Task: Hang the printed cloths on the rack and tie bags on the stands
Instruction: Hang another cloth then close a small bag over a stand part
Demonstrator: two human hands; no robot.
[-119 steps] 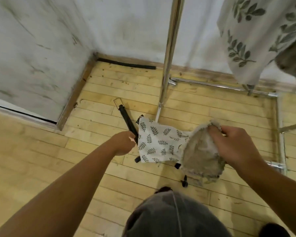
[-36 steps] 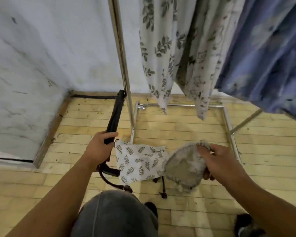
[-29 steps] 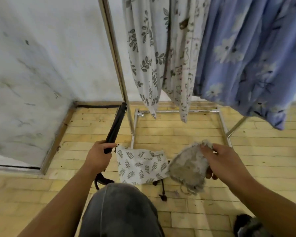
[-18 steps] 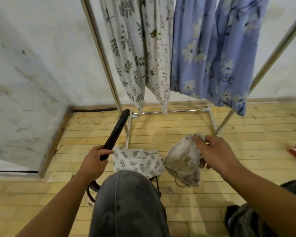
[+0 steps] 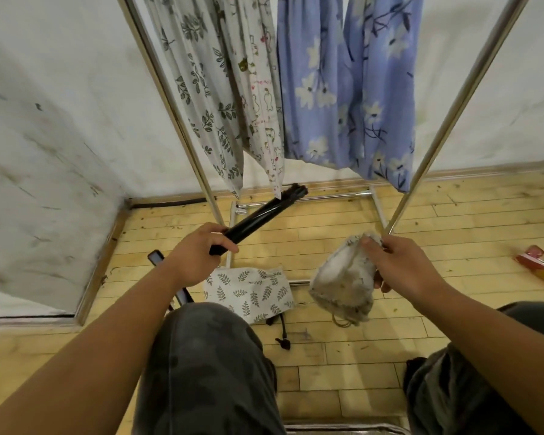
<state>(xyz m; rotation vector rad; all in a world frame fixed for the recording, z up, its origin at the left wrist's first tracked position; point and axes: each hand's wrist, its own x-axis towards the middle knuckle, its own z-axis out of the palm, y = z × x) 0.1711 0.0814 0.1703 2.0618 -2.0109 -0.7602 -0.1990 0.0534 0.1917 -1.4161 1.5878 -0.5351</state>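
My left hand [image 5: 195, 257] grips a black folded stand [image 5: 261, 218] that points up and to the right, off the floor. My right hand [image 5: 405, 268] holds a grey fuzzy drawstring bag [image 5: 343, 284] by its top edge. A white bag with a green leaf print [image 5: 248, 291] hangs below the stand, just above my left knee. On the chrome rack [image 5: 182, 130] hang a leaf-print cloth [image 5: 201, 89], a white cartoon-print cloth [image 5: 261, 98] and a blue flowered cloth [image 5: 343, 83].
The rack's base bars [image 5: 327, 196] lie on the wooden floor ahead. A white wall closes the left side and the back. A red and yellow packet [image 5: 540, 268] lies on the floor at the right. My knees fill the bottom of the view.
The view has tilted up, bringing the hung cloths into sight. My left hand has lifted the black stand off the floor and swung its end up to the right. The grey bag stays in my right hand.
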